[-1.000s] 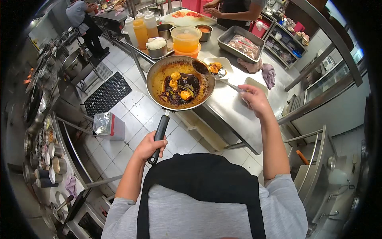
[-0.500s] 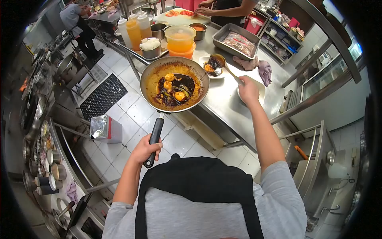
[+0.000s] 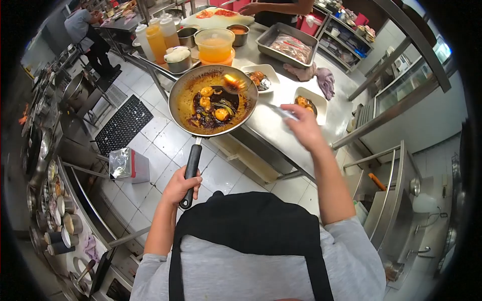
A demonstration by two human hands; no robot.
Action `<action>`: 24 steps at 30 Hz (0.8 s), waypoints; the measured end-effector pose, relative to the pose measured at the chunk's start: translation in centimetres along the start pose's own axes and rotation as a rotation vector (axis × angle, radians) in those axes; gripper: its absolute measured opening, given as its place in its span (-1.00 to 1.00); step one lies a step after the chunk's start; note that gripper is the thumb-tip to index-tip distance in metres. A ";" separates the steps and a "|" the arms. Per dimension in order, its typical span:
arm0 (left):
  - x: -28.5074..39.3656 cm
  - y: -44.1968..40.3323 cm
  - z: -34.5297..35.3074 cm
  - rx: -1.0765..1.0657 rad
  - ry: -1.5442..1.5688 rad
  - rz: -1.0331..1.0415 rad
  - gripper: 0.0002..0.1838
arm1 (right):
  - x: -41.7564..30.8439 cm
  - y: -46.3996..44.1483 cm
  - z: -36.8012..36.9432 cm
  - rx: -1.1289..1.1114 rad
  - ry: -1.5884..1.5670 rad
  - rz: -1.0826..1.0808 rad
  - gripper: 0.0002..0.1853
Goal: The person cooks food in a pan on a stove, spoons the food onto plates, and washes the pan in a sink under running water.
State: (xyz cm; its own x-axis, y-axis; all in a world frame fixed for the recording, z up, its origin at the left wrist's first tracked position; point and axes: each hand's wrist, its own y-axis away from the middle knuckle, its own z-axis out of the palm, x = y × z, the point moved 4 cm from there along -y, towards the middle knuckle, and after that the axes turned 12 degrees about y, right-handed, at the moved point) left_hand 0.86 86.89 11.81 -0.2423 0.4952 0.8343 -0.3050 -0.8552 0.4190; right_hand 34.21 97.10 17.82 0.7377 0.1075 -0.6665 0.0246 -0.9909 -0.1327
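Observation:
My left hand (image 3: 182, 186) is wrapped round the black handle of a frying pan (image 3: 187, 118), held level at the counter's edge. Dark sauce with orange pieces (image 3: 221, 114) lies in the pan. My right hand (image 3: 303, 125) grips the handle of a spoon (image 3: 281, 111); its bowl is motion-blurred over the pan's right side. Just right of the pan, a white dish (image 3: 268, 75) holds sauced food. A second white dish (image 3: 320, 106), with orange pieces in it, is partly behind my right hand.
The steel counter (image 3: 268, 131) also bears a bowl of orange liquid (image 3: 214, 46), squeeze bottles (image 3: 156, 42) and a metal tray of bagged meat (image 3: 287, 46). A co-worker's arm (image 3: 281, 8) is beyond it. Another person (image 3: 83, 31) stands far left. A lidded bin (image 3: 129, 164) is on the floor.
The spoon has moved from the nearer dish back over the pan. Orange pieces now show in the second dish. The whole view has shifted, and the pan stays in my left hand.

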 end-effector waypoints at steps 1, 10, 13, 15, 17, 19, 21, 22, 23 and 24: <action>-0.1 0.0 0.1 0.002 0.019 -0.010 -0.81 | -0.8 0.6 1.2 -0.017 0.035 0.009 -0.64; 0.0 1.7 2.0 0.078 0.013 -0.011 -0.80 | -3.5 2.3 1.8 -0.375 -0.184 0.178 -0.55; 0.5 1.7 2.5 0.091 0.036 0.021 -0.79 | 6.9 -1.7 -2.0 0.206 0.208 0.067 -0.43; 0.3 1.9 2.9 0.126 0.054 0.025 -0.79 | 17.6 -3.2 -4.0 0.574 0.715 0.091 -0.40; 0.4 1.6 3.2 0.133 0.100 0.016 -0.78 | 28.5 -5.5 -3.5 0.286 0.416 0.567 -0.48; 0.1 1.3 3.6 0.142 0.098 0.026 -0.78 | 26.4 -4.9 -4.2 0.295 0.019 0.756 -0.59; 0.3 1.0 4.3 0.158 0.103 0.034 -0.79 | 28.6 -6.1 -4.4 0.302 0.003 0.732 -0.66; 0.2 0.6 4.4 0.173 0.112 0.048 -0.79 | 28.5 -6.7 -4.4 0.285 -0.047 0.752 -0.69; -0.1 0.3 4.5 0.187 0.119 0.052 -0.79 | 28.9 -7.5 -4.4 0.272 -0.058 0.742 -0.72; -0.3 0.1 4.6 0.201 0.125 0.052 -0.79 | 29.7 -8.3 -4.2 0.258 -0.070 0.736 -0.76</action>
State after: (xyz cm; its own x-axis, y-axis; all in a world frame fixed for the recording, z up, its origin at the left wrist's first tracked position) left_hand 5.13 85.92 13.26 -0.3689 0.4536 0.8113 -0.1025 -0.8873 0.4496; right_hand 58.75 108.20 2.19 0.4589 -0.5562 -0.6929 -0.6181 -0.7600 0.2007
